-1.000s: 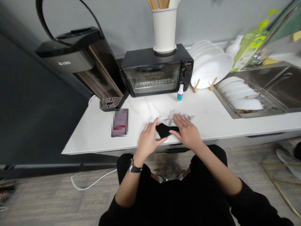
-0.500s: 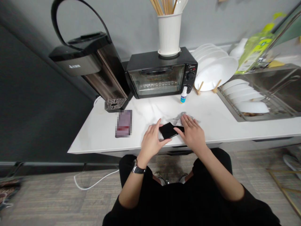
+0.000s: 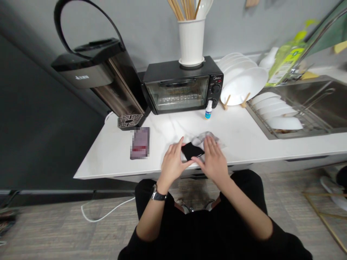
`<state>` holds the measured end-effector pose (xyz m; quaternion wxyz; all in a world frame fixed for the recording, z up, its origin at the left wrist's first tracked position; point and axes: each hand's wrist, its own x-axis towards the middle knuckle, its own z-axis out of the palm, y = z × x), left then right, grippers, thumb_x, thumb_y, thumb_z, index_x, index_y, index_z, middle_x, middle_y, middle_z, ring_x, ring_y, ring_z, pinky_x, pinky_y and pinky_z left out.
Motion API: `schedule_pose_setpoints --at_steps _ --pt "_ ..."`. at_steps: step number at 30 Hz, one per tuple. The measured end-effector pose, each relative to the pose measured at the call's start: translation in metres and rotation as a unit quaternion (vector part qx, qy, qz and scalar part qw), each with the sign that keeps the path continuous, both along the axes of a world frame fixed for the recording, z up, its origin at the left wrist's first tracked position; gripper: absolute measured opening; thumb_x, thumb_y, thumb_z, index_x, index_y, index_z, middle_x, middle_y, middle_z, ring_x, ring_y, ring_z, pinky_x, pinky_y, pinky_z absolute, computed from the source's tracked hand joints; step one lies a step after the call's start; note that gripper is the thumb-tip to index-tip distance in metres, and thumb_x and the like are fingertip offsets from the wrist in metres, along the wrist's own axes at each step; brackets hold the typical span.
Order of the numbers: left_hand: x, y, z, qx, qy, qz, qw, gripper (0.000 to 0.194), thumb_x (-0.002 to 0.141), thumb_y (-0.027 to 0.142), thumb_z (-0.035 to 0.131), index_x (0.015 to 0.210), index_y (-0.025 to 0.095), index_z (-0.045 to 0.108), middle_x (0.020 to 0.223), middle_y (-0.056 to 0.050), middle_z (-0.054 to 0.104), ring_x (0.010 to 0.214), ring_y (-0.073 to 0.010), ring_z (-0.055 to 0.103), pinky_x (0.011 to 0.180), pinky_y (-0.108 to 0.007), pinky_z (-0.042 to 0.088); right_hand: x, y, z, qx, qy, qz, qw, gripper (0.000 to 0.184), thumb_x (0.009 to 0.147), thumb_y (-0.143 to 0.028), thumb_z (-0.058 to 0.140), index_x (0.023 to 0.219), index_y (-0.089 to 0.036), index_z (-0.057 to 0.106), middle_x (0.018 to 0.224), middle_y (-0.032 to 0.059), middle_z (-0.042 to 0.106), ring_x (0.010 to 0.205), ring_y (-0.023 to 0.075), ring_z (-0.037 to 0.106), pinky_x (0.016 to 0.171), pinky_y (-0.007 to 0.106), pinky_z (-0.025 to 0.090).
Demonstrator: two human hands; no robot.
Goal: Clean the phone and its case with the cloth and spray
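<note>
A flat, glossy black phone (image 3: 191,151) lies on the white counter near its front edge. Around its left end, my left hand (image 3: 172,160) grips it between spread thumb and fingers. My right hand (image 3: 215,159) presses a thin light-grey cloth (image 3: 199,138) over the phone's right part, fingers extended and thumb at the near edge. Part of the phone is hidden beneath the cloth and this hand. Behind them stands a small white spray bottle (image 3: 208,110) with a blue label.
A black toaster oven (image 3: 180,94) carries a white utensil holder (image 3: 191,41). To the left are a tall water dispenser (image 3: 108,83) and a pixelated purple item (image 3: 140,143). White plates (image 3: 241,85) stand in a rack beside the sink (image 3: 311,97), which has bowls (image 3: 284,121) in it.
My right hand and the cloth have shifted slightly left along the phone, the thumb now close to my left thumb. My left hand keeps its place on the phone. The camera view has shifted slightly.
</note>
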<state>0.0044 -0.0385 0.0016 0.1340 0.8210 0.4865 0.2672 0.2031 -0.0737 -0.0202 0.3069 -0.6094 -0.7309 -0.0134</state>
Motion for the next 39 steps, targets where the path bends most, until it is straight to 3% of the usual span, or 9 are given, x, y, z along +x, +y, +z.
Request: schedule_pose_setpoints --at_steps 3,5,11,17,24,29,33,36,39 --pt "-0.001 0.0 -0.001 0.002 0.018 -0.002 1.0 0.1 0.089 0.032 0.083 0.169 0.022 0.023 0.143 -0.014 0.065 0.127 -0.0326 0.059 0.109 -0.049 0.053 -0.021 -0.015 0.0 -0.014 -0.01 0.144 0.989 0.095 0.099 -0.073 0.052 0.163 -0.004 0.041 0.167 0.0247 0.045 0.157 0.0373 0.044 0.128 0.059 0.04" --pt "-0.001 0.0 -0.001 0.004 0.019 -0.005 1.0 0.101 0.089 0.035 0.084 0.168 0.021 0.024 0.144 -0.014 0.064 0.127 -0.0326 0.059 0.11 -0.049 0.053 -0.015 -0.013 0.002 -0.02 -0.012 0.171 0.985 0.08 0.104 -0.066 0.049 0.162 -0.01 0.046 0.165 0.0189 0.05 0.155 0.0329 0.048 0.128 0.056 0.041" --pt "0.001 0.0 0.0 0.002 0.0 0.001 1.0 0.108 0.084 0.044 0.088 0.168 0.025 0.023 0.143 -0.011 0.066 0.128 -0.0322 0.06 0.112 -0.05 0.052 0.017 0.005 0.003 0.005 -0.01 -0.006 1.0 0.083 0.105 -0.065 0.047 0.159 -0.002 0.047 0.163 0.0281 0.048 0.153 0.0425 0.048 0.124 0.066 0.04" --pt "-0.001 0.0 -0.001 -0.005 0.0 -0.001 1.0 0.088 0.093 0.014 0.07 0.168 0.025 0.026 0.14 -0.01 0.067 0.126 -0.0288 0.061 0.109 -0.046 0.054 -0.028 -0.02 0.01 -0.036 0.0 0.196 0.98 0.073 0.104 -0.065 0.05 0.156 -0.013 0.055 0.16 0.0173 0.057 0.152 0.032 0.052 0.127 0.055 0.044" --pt "0.001 0.001 -0.002 0.004 -0.004 0.001 1.0 0.109 0.084 0.045 0.089 0.168 0.025 0.023 0.14 -0.011 0.067 0.127 -0.0328 0.06 0.111 -0.05 0.052 0.017 0.021 0.007 -0.006 -0.011 -0.03 0.999 0.082 0.106 -0.066 0.044 0.153 0.0 0.054 0.159 0.0285 0.053 0.15 0.0428 0.051 0.124 0.064 0.042" --pt "-0.001 0.001 -0.005 0.001 0.018 0.015 1.0 0.085 0.095 0.02 0.067 0.169 0.022 0.025 0.135 -0.014 0.067 0.121 -0.0309 0.062 0.104 -0.047 0.055 -0.041 -0.004 0.011 -0.025 -0.009 0.147 0.989 0.094 0.1 -0.076 0.047 0.154 0.0 0.053 0.16 0.0267 0.053 0.152 0.0374 0.051 0.127 0.055 0.042" --pt "-0.001 0.0 -0.002 -0.006 0.026 0.008 1.0 0.089 0.093 0.024 0.072 0.169 0.022 0.026 0.136 -0.014 0.067 0.123 -0.0316 0.061 0.105 -0.047 0.055 -0.027 -0.012 0.012 -0.033 0.015 0.207 0.978 0.062 0.107 -0.06 0.048 0.148 -0.016 0.063 0.157 0.013 0.061 0.148 0.0278 0.057 0.126 0.051 0.046" --pt "0.002 -0.001 0.001 -0.004 0.013 -0.003 1.0 0.102 0.088 0.041 0.084 0.169 0.023 0.024 0.141 -0.013 0.066 0.127 -0.0328 0.06 0.109 -0.05 0.052 0.016 0.007 0.009 -0.016 0.016 0.128 0.992 0.05 0.11 -0.05 0.048 0.147 -0.021 0.065 0.154 0.0105 0.064 0.146 0.0286 0.059 0.124 0.053 0.047" --pt "0.005 -0.001 0.002 -0.002 0.002 0.007 1.0 0.108 0.083 0.046 0.089 0.167 0.023 0.027 0.14 -0.011 0.068 0.127 -0.0323 0.06 0.112 -0.05 0.051 0.034 0.026 0.008 -0.001 -0.001 -0.004 1.0 0.062 0.109 -0.054 0.048 0.15 -0.01 0.06 0.156 0.0205 0.059 0.147 0.0378 0.057 0.121 0.062 0.046"
